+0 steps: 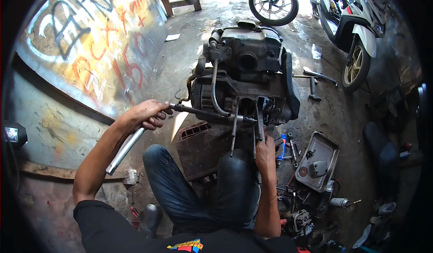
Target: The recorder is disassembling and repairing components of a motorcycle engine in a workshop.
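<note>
A dark, greasy motorcycle engine (246, 79) sits on the floor in front of my knees. My left hand (148, 113) is closed around the head end of a long-handled ratchet wrench, whose chrome handle (125, 151) slants down to the left. From that hand a dark extension bar (198, 111) runs right, to the engine's near side. Two flat metal arms stick out there toward me. My right hand (267, 147) is closed at the lower end of the right-hand metal arm (260, 120); its fingertips are partly hidden. The left-hand metal arm (234, 129) stands beside my knee.
To the right lie a hammer (314, 90), several wrenches (294, 149), a blue tube (283, 145) and a metal tray (334, 156) with parts. A spray can (339, 202) lies nearer me. A painted wall (90, 50) rises left; a white scooter (356, 27) stands far right.
</note>
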`<state>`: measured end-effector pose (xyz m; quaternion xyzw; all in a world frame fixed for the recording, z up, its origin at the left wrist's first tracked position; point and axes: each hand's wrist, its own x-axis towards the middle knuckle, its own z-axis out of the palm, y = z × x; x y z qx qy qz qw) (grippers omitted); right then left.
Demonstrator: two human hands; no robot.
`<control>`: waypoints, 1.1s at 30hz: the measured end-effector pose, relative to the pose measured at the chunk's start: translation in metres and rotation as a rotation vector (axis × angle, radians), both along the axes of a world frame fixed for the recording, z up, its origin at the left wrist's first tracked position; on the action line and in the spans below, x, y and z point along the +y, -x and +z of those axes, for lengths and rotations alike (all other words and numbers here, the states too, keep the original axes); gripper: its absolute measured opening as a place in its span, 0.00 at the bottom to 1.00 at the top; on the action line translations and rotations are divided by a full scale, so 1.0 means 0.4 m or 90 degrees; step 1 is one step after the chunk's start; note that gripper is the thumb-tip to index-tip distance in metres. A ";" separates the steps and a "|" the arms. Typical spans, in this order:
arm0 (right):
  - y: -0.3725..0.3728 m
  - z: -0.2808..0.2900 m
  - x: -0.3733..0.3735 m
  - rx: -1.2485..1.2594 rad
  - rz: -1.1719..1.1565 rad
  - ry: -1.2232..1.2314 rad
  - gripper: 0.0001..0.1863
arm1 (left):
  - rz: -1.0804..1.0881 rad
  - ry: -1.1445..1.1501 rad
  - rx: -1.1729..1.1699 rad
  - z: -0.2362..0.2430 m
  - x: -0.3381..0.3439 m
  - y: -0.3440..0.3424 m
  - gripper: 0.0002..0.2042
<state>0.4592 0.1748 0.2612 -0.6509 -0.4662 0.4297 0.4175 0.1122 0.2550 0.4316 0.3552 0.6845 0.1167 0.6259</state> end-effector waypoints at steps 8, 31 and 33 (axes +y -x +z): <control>0.001 0.033 -0.007 -0.025 -0.009 -0.033 0.37 | 0.131 -0.051 -0.108 0.007 -0.058 -0.018 0.14; 0.002 0.072 0.002 0.028 -0.002 0.012 0.35 | -0.091 0.037 0.166 -0.008 0.028 -0.002 0.26; 0.000 0.073 0.002 0.056 0.006 0.067 0.35 | -0.102 0.003 0.201 -0.023 0.027 -0.019 0.27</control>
